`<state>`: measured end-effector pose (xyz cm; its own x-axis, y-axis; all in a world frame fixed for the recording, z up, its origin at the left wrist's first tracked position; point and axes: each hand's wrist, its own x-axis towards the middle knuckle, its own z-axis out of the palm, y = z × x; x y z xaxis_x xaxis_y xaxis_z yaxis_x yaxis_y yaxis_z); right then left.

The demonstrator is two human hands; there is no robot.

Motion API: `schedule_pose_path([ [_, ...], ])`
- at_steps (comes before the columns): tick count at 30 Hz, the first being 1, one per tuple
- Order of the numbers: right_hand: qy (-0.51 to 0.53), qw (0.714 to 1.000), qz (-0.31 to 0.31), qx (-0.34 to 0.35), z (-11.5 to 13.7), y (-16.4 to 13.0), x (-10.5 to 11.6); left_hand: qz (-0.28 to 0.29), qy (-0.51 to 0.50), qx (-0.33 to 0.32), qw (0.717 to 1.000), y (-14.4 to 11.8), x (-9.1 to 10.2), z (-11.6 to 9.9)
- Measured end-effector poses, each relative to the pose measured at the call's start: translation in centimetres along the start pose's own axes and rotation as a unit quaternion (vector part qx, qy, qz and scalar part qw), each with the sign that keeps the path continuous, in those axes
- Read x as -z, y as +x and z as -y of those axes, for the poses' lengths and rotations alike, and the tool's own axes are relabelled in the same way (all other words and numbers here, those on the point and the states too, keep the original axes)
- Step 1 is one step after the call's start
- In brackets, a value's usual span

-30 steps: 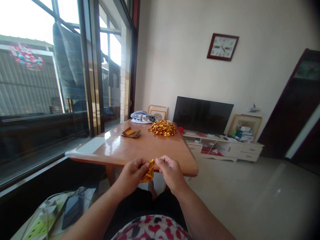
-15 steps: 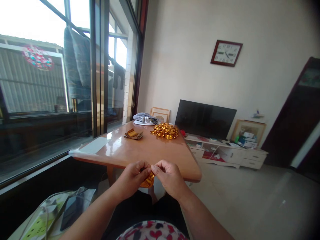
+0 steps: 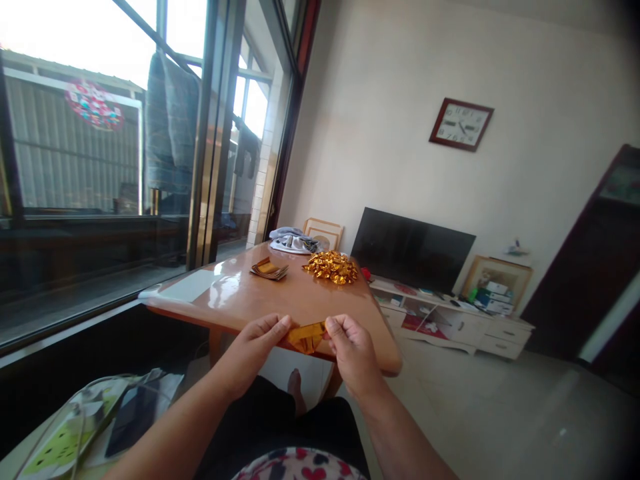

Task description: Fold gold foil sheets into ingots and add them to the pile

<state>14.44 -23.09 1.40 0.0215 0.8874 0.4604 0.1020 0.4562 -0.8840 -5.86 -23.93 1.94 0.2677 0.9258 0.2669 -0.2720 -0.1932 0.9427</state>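
Note:
A shiny gold foil sheet (image 3: 307, 337), partly folded, is stretched between my hands above the near edge of the wooden table (image 3: 240, 308). My left hand (image 3: 261, 343) pinches its left end between thumb and fingers. At the right end, my right hand (image 3: 351, 343) grips the foil the same way. Farther back on the tabletop lies a heap of folded gold foil pieces (image 3: 331, 267). To the left of that heap sits a small stack of flat gold and brown sheets (image 3: 270, 268).
Folded cloth (image 3: 293, 241) lies at the table's far end, and a pale sheet (image 3: 187, 287) at its left edge. Low at left are a power strip (image 3: 50, 453) with cables and a dark phone-like device (image 3: 134, 420). A white TV cabinet (image 3: 457, 323) stands beyond the table.
My hands have moved apart, drawing the gold foil out wide between them, where before the fingertips met over it. The view has tilted slightly.

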Motion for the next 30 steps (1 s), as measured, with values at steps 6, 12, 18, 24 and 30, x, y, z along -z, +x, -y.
schedule_pose_path([
  [6, 0.012, 0.999, -0.052, 0.011, -0.2, -0.1, 0.0, -0.011, -0.049, -0.022, 0.998, 0.1, -0.6, 1.0],
  [12, 0.126, 0.990, -0.060, -0.019, -0.3, -0.2, -0.7, -0.036, -0.075, -0.041, 0.996, 0.3, -1.1, 1.2],
  [18, 0.164, 0.983, -0.025, -0.073, -1.4, -0.1, -0.3, -0.029, -0.037, -0.051, 0.998, 0.5, -0.7, 1.2],
  [24, 0.024, 0.996, -0.091, -0.005, -0.4, 0.3, 0.8, -0.048, 0.042, -0.046, 0.997, 0.5, -0.8, 0.8],
  [30, -0.095, 0.992, 0.074, 0.039, 0.8, -0.4, 0.1, -0.019, 0.144, -0.066, 0.987, 0.6, -0.7, 1.1],
])
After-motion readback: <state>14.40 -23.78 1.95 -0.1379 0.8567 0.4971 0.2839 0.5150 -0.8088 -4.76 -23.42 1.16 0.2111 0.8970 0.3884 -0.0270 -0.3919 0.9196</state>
